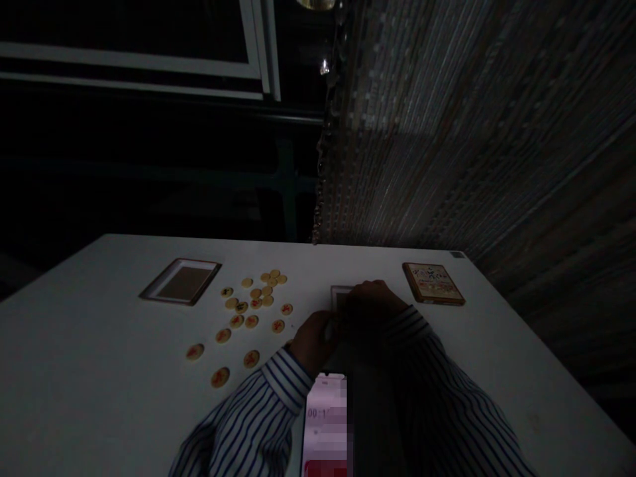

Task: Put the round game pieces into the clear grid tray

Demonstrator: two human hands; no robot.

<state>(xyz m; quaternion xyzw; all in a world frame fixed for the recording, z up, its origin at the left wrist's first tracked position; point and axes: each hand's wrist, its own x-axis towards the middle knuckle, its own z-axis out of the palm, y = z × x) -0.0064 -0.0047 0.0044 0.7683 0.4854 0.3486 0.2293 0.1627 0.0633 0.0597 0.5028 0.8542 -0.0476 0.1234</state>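
Observation:
My left hand [314, 340] is in the middle of the table, its fingers curled in toward the right hand. My right hand [373, 301] is bent over a shallow tray [340, 289], covering most of it. Both hands look closed, but deep shadow hides the fingertips and whatever they may hold. To the left of my hands, several round xiangqi pieces [252, 321] lie scattered, some with red characters and a few with dark ones; others show plain faces.
On the white table [124, 397], an open, shallow box part [181, 281] lies at the left and a printed box lid [434, 283] at the right. A lit phone [325, 424] lies between my forearms. A string curtain [397, 132] hangs behind the table.

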